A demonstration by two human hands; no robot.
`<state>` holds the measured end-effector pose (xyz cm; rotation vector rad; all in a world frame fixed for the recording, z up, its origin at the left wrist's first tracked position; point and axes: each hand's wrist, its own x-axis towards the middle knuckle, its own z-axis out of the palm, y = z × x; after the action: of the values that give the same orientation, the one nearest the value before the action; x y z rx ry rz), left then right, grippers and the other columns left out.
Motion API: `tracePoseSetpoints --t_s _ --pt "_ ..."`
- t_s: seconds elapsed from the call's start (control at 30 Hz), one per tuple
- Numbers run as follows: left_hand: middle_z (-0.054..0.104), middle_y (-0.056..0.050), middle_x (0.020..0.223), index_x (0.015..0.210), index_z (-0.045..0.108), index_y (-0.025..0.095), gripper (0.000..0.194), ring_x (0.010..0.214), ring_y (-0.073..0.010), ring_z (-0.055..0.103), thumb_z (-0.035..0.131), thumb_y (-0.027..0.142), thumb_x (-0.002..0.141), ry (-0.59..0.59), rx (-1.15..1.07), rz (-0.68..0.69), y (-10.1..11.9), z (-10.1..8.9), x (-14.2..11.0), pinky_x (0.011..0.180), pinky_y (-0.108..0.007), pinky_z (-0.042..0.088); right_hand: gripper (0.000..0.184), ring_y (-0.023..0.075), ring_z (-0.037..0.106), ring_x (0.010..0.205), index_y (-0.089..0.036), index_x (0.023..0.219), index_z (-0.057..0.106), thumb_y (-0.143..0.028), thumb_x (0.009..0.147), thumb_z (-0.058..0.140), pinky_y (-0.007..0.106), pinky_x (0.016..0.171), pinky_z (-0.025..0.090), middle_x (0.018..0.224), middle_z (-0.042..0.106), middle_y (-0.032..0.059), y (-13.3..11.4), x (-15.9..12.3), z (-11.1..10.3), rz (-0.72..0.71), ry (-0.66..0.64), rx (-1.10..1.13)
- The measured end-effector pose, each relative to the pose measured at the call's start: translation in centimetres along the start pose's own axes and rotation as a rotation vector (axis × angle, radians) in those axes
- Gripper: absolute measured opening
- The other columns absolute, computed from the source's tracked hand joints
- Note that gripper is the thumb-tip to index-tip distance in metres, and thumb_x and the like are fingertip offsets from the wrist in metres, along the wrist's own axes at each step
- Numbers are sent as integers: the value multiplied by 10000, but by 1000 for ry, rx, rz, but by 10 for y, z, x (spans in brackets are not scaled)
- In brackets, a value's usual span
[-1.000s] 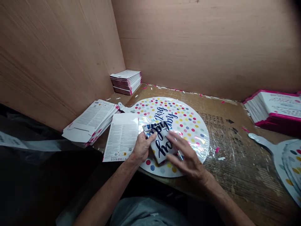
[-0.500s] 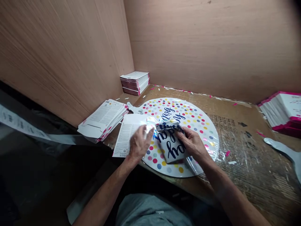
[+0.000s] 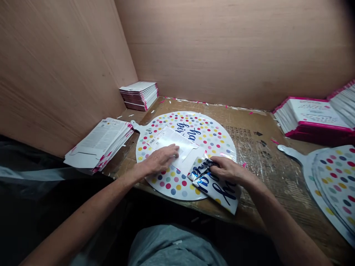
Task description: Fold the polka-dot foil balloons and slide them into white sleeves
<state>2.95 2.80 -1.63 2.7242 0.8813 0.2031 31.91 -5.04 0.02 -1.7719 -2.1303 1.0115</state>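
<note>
From my remote feed, bare plywood walls (image 3: pixel 216 51) with faint horizontal grain enclose a bench covered in brown cardboard (image 3: pixel 255 177), glossy under wrinkled clear film. On it lies a round foil balloon (image 3: pixel 215 138), flat, confetti-dotted and shiny, its narrow tail pointing left; more dotted balloons (image 3: pixel 338 181) lie at the right. Magenta-edged card sleeves rise in a tight block by the back corner (image 3: pixel 138 92), and a looser pile (image 3: pixel 100 136) fans out at the left.

The main change I notice is the paper sleeve (image 3: pixel 183 147): half a second ago it lay at the balloon's left edge, and now it sits turned on the balloon, its smooth white flap towards the near right. The folded foil balloon (image 3: pixel 223 194), a crinkled silvery-white packet with navy script, has moved to the near right edge. I judge that this brings the two pieces together for handling.

The right hand (image 3: pixel 226 168) pinches the packet's upper edge between thumb and fingers. The left hand (image 3: pixel 161 159) rests with curled fingers on the sleeve; I can't tell whether it grips. Tiny pink scraps (image 3: pixel 274 141) dot the cardboard.
</note>
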Motion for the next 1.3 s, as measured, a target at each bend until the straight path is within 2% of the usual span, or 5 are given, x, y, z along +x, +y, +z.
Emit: tracePoseSetpoints --t_s 0.17,0.3,0.57,1.03,1.3 --pt "606 -146 1208 1046 574 164 427 1194 -312 546 649 528 837 277 7 -257 25 31 17 1032 -490 446 261 146 455 635 -213 738 505 -426 879 450 272 595 333 696 558 4 -9 2 11 -13 172 -28" --pt "577 -92 1285 1117 562 191 244 1271 -249 504 584 311 905 126 30 -120 22 24 20 1055 -401 448 380 150 492 668 -213 804 541 -557 911 421 262 598 347 744 575 5 -12 16 9 -123 123 116" --pt "615 -150 1065 1025 618 79 252 971 -256 616 479 279 961 -161 351 -8 28 -2 22 717 -342 540 313 169 531 675 -215 844 601 -468 940 442 274 610 327 758 631 35 -10 39 23 -63 157 -243" --pt "675 -189 853 852 700 70 264 807 -261 672 448 -7 855 -262 518 16 44 -1 32 612 -308 488 306 177 551 726 -215 864 605 -461 951 446 278 652 381 799 623 41 -4 28 26 -205 139 -241" --pt "686 -170 866 918 662 55 230 734 -230 675 443 12 863 -160 533 -60 29 -20 25 626 -301 509 475 255 572 1031 -157 1289 499 -408 894 574 356 872 442 1188 586 146 -25 52 41 -66 489 -95"
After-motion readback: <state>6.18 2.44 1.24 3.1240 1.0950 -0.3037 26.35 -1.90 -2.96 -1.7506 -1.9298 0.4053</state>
